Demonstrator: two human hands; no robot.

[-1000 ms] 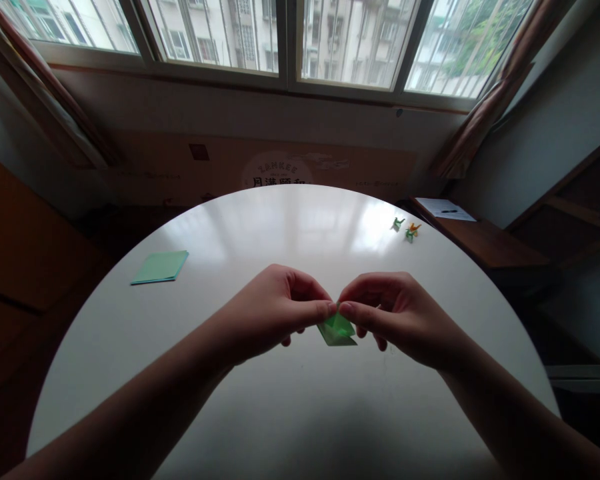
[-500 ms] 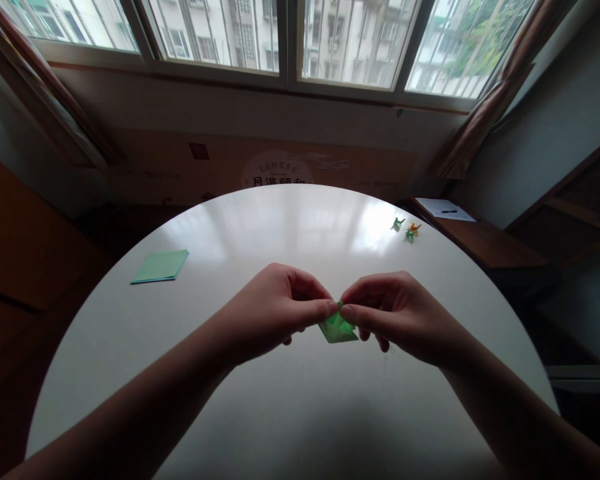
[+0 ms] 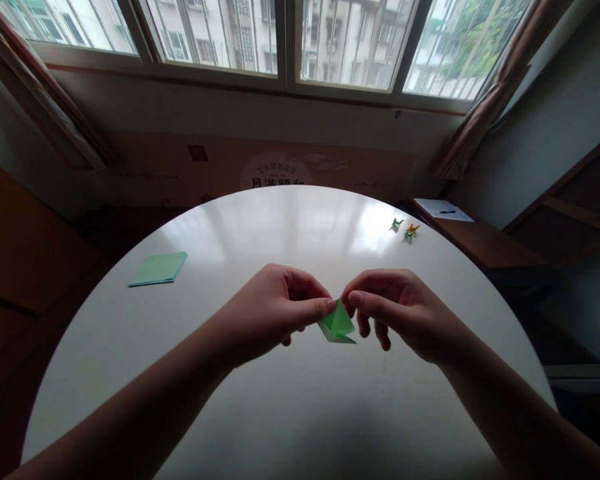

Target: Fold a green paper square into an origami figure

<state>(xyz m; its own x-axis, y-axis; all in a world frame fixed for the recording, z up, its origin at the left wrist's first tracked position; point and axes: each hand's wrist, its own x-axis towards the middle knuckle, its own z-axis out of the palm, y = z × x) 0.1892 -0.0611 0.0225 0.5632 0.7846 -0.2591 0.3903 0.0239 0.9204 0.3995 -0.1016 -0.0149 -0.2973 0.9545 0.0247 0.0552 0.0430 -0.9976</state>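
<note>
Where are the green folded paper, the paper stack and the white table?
Green folded paper (image 3: 341, 322), head view: bright triangular flap.
Paper stack (image 3: 159, 268), head view: top sheet.
White table (image 3: 265, 407), head view: bare near surface.

Single head-worn view, forward and down, close above both hands (image 3: 275, 303) and the white table (image 3: 260, 413).

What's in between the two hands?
In the head view, a piece of folded green paper, pinched by the left hand, lies between it and the right hand.
</note>
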